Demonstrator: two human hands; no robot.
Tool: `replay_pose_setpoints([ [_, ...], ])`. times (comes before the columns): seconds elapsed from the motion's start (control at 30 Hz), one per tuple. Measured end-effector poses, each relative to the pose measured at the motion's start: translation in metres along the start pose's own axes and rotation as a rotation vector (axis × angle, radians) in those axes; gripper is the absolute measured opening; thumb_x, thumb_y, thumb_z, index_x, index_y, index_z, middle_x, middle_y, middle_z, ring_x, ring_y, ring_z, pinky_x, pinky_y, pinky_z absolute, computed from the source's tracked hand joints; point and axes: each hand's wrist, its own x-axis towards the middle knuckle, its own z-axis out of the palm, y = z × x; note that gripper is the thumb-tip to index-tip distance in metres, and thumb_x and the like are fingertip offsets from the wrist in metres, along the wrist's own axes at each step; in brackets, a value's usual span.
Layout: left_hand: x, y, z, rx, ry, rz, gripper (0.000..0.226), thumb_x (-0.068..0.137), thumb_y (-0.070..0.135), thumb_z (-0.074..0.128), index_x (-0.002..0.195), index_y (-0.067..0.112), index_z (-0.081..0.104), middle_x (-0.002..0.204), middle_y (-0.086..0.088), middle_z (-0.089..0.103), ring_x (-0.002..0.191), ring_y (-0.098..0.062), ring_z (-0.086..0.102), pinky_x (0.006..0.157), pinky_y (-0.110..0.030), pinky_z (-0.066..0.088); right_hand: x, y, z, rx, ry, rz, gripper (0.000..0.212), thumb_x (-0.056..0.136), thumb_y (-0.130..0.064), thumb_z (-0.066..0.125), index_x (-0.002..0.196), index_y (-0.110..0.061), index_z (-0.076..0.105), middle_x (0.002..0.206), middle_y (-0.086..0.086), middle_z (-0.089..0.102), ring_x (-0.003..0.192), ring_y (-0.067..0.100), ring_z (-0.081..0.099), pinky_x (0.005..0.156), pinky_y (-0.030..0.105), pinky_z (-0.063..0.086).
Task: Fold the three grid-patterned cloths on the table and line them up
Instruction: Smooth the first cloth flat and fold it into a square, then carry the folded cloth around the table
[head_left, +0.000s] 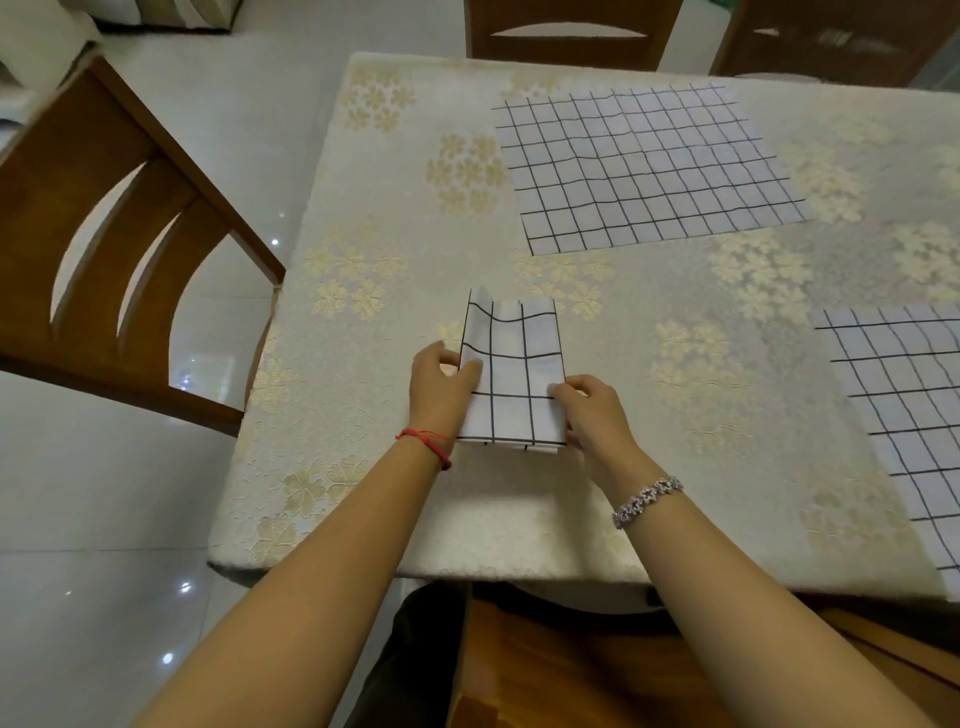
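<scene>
A folded cloth (511, 374), white with a black grid, lies as a narrow strip on the table (363, 467) near its front edge, just ahead of the person, its long side running away from them and its far end slightly rippled, with layered edges showing. The left hand (441, 384) grips the strip's left edge about halfway along, thumb laid on top of the fabric and fingers curled at the edge beside it. The right hand (587, 410) holds the right edge a little nearer the person, fingers bent and pinching the fabric at its side; how far the fingertips reach beneath cannot be told. A red string bracelet (426, 441) sits on the left wrist, a beaded bracelet (647, 499) on the right. A second cloth (649, 166) lies spread flat and unfolded toward the far side of the table, well apart from the strip, its grid lines faintly wavy. A third cloth (904, 405) also lies spread flat at the right, partly cut off by the frame and reaching the table's near edge. All three lie apart from one another. The table wears a pale covering with golden flower clusters. A wooden chair (104, 234) stands at the table's left side, and another chair back (571, 31) shows at the far side
</scene>
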Motion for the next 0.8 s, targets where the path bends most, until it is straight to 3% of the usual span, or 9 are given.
replay_pose_setpoints([
  [0.1, -0.006, 0.017, 0.009, -0.15, -0.069, -0.062, 0.007, 0.086, 0.011, 0.059, 0.089, 0.009, 0.053, 0.089, -0.008, 0.058, 0.082, -0.024, 0.057, 0.075, -0.038, 0.052, -0.007, -0.008, -0.016, 0.017, 0.045, -0.052, 0.027, 0.09, -0.023, 0.054, 0.114, -0.011, 0.056, 0.11, 0.009, 0.062, 0.098, 0.027, 0.061, 0.089, 0.045, 0.051],
  [0.2, -0.014, 0.03, 0.018, -0.267, -0.116, -0.114, 0.024, 0.086, 0.006, 0.059, 0.109, 0.002, 0.052, 0.095, -0.011, 0.06, 0.077, -0.021, 0.061, 0.069, -0.034, 0.054, -0.015, -0.015, -0.034, 0.069, 0.063, -0.119, 0.02, 0.093, -0.023, 0.051, 0.111, -0.015, 0.055, 0.101, 0.004, 0.062, 0.087, 0.02, 0.059, 0.077, 0.037, 0.05],
  [0.3, -0.02, 0.041, 0.029, -0.318, -0.185, -0.117, 0.04, 0.083, 0.015, 0.062, 0.121, 0.006, 0.052, 0.104, -0.01, 0.065, 0.083, -0.021, 0.065, 0.064, -0.032, 0.058, -0.023, -0.02, -0.054, 0.117, 0.078, -0.159, 0.015, 0.093, -0.021, 0.05, 0.106, -0.016, 0.057, 0.097, 0.001, 0.063, 0.081, 0.017, 0.059, 0.068, 0.031, 0.049],
  [0.43, -0.034, 0.058, 0.044, -0.359, -0.225, -0.145, 0.013, 0.091, 0.024, 0.055, 0.098, 0.015, 0.061, 0.086, 0.0, 0.063, 0.075, -0.015, 0.059, 0.061, -0.027, 0.049, -0.033, -0.023, -0.083, 0.129, 0.079, -0.191, 0.01, 0.093, -0.017, 0.05, 0.099, -0.017, 0.058, 0.09, 0.0, 0.064, 0.074, 0.015, 0.06, 0.057, 0.025, 0.047],
  [0.6, -0.051, 0.068, 0.065, -0.328, -0.262, -0.163, 0.009, 0.092, 0.019, 0.054, 0.086, 0.014, 0.059, 0.078, -0.001, 0.06, 0.07, -0.015, 0.058, 0.057, -0.026, 0.048, -0.045, -0.019, -0.114, 0.151, 0.055, -0.186, 0.01, 0.093, -0.015, 0.051, 0.095, -0.019, 0.059, 0.086, 0.0, 0.064, 0.068, 0.012, 0.059, 0.046, 0.017, 0.044],
  [0.8, -0.071, 0.068, 0.091, -0.351, -0.244, -0.141, 0.016, 0.093, 0.011, 0.05, 0.078, 0.014, 0.054, 0.075, -0.002, 0.057, 0.067, -0.016, 0.057, 0.056, -0.027, 0.048, -0.06, -0.008, -0.144, 0.283, 0.077, -0.138, 0.022, 0.091, -0.018, 0.055, 0.112, -0.016, 0.057, 0.095, 0.003, 0.061, 0.075, 0.014, 0.059, 0.051, 0.022, 0.05],
])
